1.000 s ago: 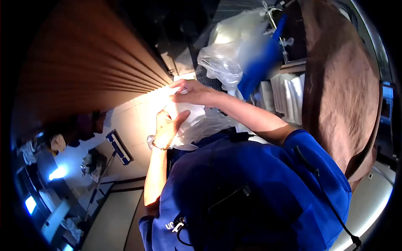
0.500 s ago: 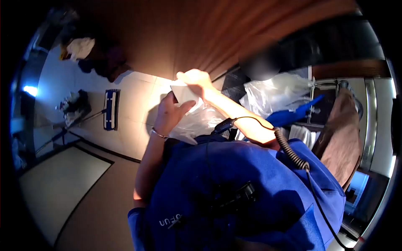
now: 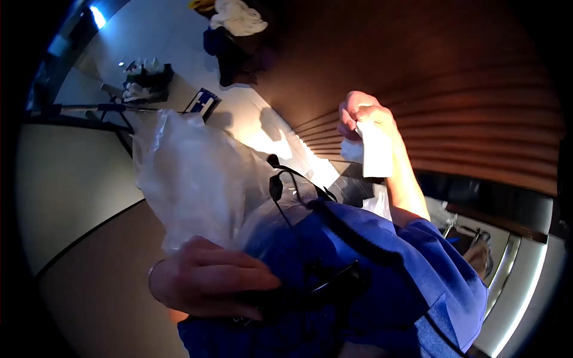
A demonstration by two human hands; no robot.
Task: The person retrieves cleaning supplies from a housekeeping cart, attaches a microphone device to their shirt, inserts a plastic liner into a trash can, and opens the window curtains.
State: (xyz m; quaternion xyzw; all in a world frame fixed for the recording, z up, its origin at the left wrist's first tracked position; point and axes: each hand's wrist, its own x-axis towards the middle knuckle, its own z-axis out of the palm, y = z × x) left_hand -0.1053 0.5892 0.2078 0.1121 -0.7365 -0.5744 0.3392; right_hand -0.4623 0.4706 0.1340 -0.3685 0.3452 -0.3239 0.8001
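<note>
My right hand [image 3: 369, 114] is raised in front of the brown ribbed surface [image 3: 465, 131], its fingers closed on a white folded sheet [image 3: 378, 150]. The sheet hangs down in a flat strip, and a smaller white piece [image 3: 351, 151] shows beside it. I cannot tell whether it is paper or cloth. Low by my chest, my left hand [image 3: 209, 279] has its fingers curled beside a black device [image 3: 337, 280] on the blue top [image 3: 412, 286]. Shadow hides what, if anything, lies between those fingers and the thumb. A clear plastic bag [image 3: 191, 179] bulges just beyond the left hand.
On the pale floor lie a flat mop head [image 3: 202, 104], a dark container of white items [image 3: 146, 80] and a heap with a white cloth [image 3: 239, 17]. A coiled cable [image 3: 355, 234] crosses my front. Shelving with a lit edge [image 3: 525, 286] stands to the right.
Both hands held the white sheet together; now only the right does, further right. My left hand has dropped toward my chest. The view has turned, and the plastic bag appears larger at left.
</note>
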